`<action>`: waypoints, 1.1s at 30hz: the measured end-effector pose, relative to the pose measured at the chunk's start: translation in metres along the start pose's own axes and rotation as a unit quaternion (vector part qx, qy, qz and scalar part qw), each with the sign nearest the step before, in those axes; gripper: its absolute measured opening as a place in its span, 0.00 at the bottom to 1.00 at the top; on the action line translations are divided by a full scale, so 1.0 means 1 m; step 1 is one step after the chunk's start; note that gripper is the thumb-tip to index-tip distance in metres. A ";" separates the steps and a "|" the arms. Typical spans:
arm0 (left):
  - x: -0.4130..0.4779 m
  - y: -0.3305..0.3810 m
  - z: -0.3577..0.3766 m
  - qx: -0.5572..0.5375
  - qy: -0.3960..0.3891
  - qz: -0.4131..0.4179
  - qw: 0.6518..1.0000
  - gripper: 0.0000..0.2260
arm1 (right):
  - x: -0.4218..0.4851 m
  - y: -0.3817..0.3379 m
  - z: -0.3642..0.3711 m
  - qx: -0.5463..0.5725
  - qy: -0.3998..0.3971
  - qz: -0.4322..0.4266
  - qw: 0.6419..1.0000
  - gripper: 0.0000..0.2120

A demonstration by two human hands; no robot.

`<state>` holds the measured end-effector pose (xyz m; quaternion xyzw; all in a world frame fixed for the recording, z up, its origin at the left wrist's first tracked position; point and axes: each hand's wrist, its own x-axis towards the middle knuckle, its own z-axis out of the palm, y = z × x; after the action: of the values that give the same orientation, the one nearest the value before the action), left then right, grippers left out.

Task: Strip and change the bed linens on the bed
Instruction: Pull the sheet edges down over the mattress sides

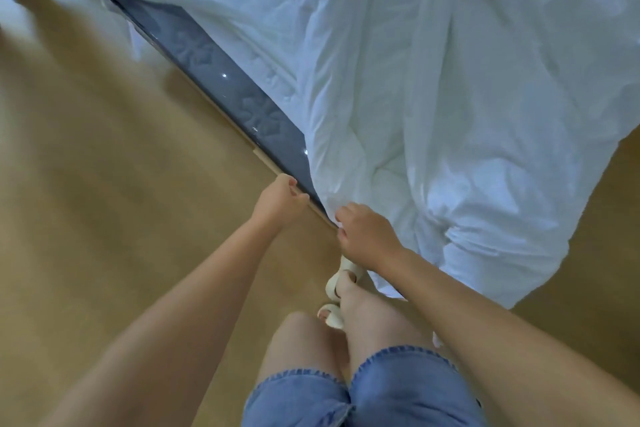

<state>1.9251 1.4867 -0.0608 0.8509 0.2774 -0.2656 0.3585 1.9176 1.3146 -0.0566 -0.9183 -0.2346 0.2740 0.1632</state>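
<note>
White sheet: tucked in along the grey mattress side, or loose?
Loose: the white sheet lies crumpled, leaving the grey mattress side bare; the right hand grips its edge.

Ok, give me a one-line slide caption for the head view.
At the bed corner, right hand grips the white sheet while left hand holds the wooden frame edge.

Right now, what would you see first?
A big crumpled white sheet fills the top right, spilling down to the floor. Beside it, the grey patterned mattress side runs bare across the middle. At the near corner the right hand grips the sheet and the left hand grips the wooden frame.
</note>
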 end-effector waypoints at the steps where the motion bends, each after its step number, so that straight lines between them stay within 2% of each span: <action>1: 0.012 0.001 -0.010 -0.010 0.007 -0.001 1.000 0.19 | 0.014 -0.007 -0.004 -0.006 0.002 -0.014 1.000 0.07; 4: 0.048 0.007 -0.031 -0.050 0.003 -0.004 0.999 0.20 | 0.051 -0.028 -0.020 -0.041 0.034 -0.061 0.997 0.08; 7: 0.080 0.014 -0.045 -0.066 -0.017 0.019 0.998 0.20 | 0.088 -0.050 -0.040 -0.072 0.085 -0.074 0.991 0.16; 9: 0.109 0.018 -0.061 -0.046 -0.021 0.052 0.997 0.19 | 0.118 -0.062 -0.049 -0.060 0.109 -0.080 0.989 0.17; 11: 0.146 0.022 -0.083 0.010 -0.017 0.096 0.995 0.19 | 0.153 -0.071 -0.054 -0.054 0.085 -0.070 0.992 0.14; 14: 0.207 0.028 -0.116 0.129 -0.035 0.154 0.979 0.21 | 0.208 -0.083 -0.051 -0.028 0.007 0.013 0.999 0.15; 17: 0.266 0.033 -0.147 0.235 -0.045 0.226 0.944 0.22 | 0.262 -0.098 -0.048 0.057 -0.009 0.142 0.988 0.20; 19: 0.308 0.038 -0.163 0.281 -0.028 0.265 0.922 0.23 | 0.295 -0.103 -0.046 0.095 -0.001 0.192 0.977 0.22; 21: 0.348 0.046 -0.172 0.325 -0.021 0.287 0.901 0.25 | 0.322 -0.104 -0.046 0.102 0.020 0.213 0.971 0.22; 25: 0.397 0.068 -0.159 0.415 -0.075 0.320 0.848 0.30 | 0.353 -0.097 -0.045 0.109 0.047 0.236 0.964 0.21; 27: 0.403 0.070 -0.149 0.392 -0.097 0.315 0.859 0.27 | 0.361 -0.093 -0.046 0.106 0.061 0.241 0.963 0.21; 29: 0.393 0.054 -0.151 0.378 -0.153 0.302 0.862 0.20 | 0.368 -0.086 -0.048 0.103 0.073 0.259 0.958 0.26; 30: 0.385 0.038 -0.157 0.402 -0.180 0.311 0.842 0.17 | 0.368 -0.083 -0.047 0.091 0.065 0.265 0.958 0.28; 31: 0.373 0.018 -0.166 0.440 -0.201 0.337 0.808 0.15 | 0.367 -0.080 -0.044 0.066 0.035 0.263 0.962 0.31; 33: 0.352 -0.022 -0.189 0.494 -0.193 0.430 0.731 0.14 | 0.358 -0.079 -0.033 0.015 -0.072 0.236 0.969 0.32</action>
<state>2.2064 1.7414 -0.1862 0.8667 -0.3638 -0.3412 0.0096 2.1748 1.5612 -0.1497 -0.9229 -0.0181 0.3739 0.0904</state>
